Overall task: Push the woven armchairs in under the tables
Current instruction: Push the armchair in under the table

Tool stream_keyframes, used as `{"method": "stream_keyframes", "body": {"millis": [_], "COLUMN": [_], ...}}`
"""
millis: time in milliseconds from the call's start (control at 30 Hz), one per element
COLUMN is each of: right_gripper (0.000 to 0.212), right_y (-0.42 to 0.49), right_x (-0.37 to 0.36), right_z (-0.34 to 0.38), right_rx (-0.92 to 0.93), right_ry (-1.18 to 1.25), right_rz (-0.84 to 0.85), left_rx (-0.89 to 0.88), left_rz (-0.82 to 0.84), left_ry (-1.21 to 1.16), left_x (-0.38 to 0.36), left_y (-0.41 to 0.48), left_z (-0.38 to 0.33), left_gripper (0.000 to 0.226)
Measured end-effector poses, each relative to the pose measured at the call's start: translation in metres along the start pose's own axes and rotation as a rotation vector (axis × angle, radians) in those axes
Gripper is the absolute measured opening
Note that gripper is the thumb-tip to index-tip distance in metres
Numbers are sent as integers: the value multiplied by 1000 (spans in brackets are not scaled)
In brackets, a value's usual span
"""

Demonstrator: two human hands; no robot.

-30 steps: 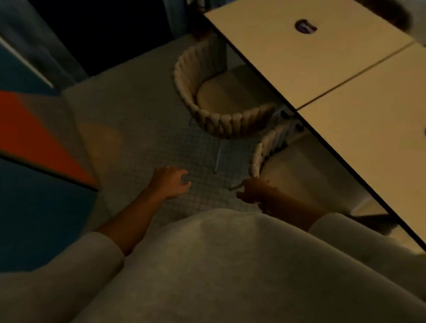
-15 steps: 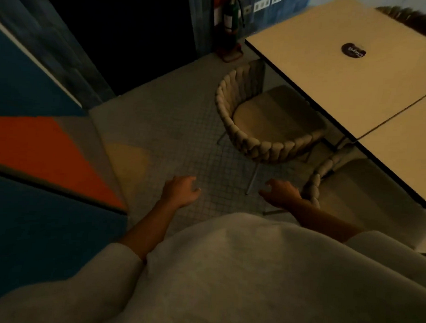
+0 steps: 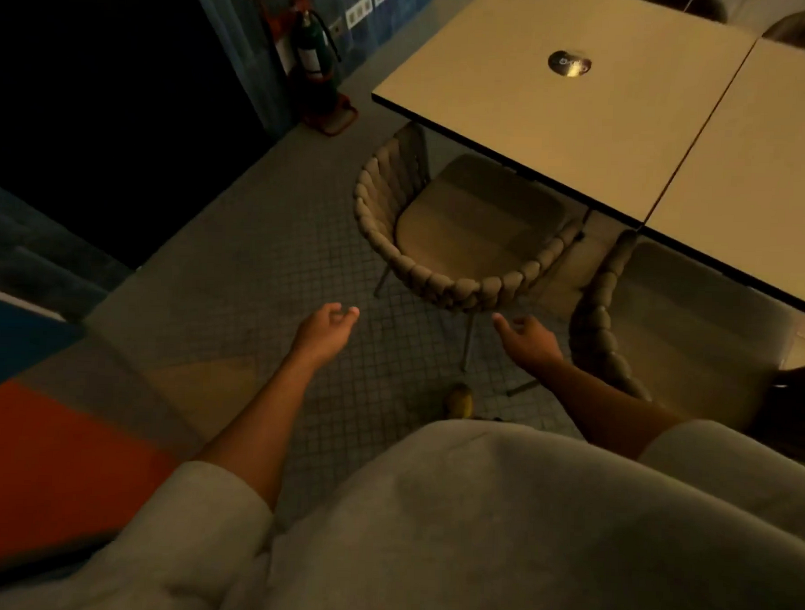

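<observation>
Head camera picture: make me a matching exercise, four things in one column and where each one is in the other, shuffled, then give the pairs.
Things
1. fire extinguisher
2. round sticker
3. nearer woven armchair
4. left hand

Places
A. on the tabletop
B. seat partly under the table edge
C. by the wall, on a red stand
D. over the tiled floor, touching nothing

Pairs: 1-C, 2-A, 3-B, 4-D

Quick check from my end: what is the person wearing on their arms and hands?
Both forearms are bare, with loose pale grey sleeves pushed up near the elbows. The left hand and right hand are bare too: no gloves, and no watch or rings that I can make out in this dim light.
</observation>
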State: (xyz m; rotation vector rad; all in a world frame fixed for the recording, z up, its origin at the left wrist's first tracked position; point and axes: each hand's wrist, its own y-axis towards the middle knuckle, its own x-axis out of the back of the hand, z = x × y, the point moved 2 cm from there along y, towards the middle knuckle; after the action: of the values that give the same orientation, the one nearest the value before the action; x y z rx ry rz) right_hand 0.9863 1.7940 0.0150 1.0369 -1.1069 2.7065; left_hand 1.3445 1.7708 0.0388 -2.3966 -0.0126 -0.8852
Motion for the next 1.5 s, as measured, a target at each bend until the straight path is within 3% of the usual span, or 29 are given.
{"method": "stream_keyframes", "body": {"millis": [67,133,167,300,467,600,800,933,1000,1133,1233,1367,1500], "right_gripper": [117,117,114,109,104,56,35,43,48,72,71,102,108], "right_y": [37,83,99,126,174,146,150,146,142,146,163,183,176], "right_x": [-5,-22,-31,-55,-75,-38,-7,-1,2,-10,-40,-87,-97], "right_z": [1,-4,-3,10,25,77,71,55,59,72,93,126,135], "right_rx": [-68,-102,-112,-161,-263,-377,-464,-534,-562,-608,-646,-698,-696], "right_ry": [119,208,229,209,270,379,554,764,796,887,945,866,861], "right_rz": [-8,22,39,80,135,162,58,37,-26,-167,-284,-397,-440], "left_rx": [25,40,43,53,74,37,-46,-95,-126,-159,-261,-315,-230], "left_rz": [21,51,57,39,-24,-6,124,225,259,341,435,534,500], "left_ry": [-104,-166,-150,13,114,253,335,377,385,357,390,420,387], "left_x": [7,14,19,44,81,86,69,47,40,27,26,42,42], "left_y": [22,38,44,72,101,142,227,302,324,373,381,425,481], "left_z": [-1,-1,0,7,-17,-44,-99,-118,-147,-189,-224,-230,-203], "left_gripper": [51,47,53,113,76,66,61,71,63,69,47,44,65]}}
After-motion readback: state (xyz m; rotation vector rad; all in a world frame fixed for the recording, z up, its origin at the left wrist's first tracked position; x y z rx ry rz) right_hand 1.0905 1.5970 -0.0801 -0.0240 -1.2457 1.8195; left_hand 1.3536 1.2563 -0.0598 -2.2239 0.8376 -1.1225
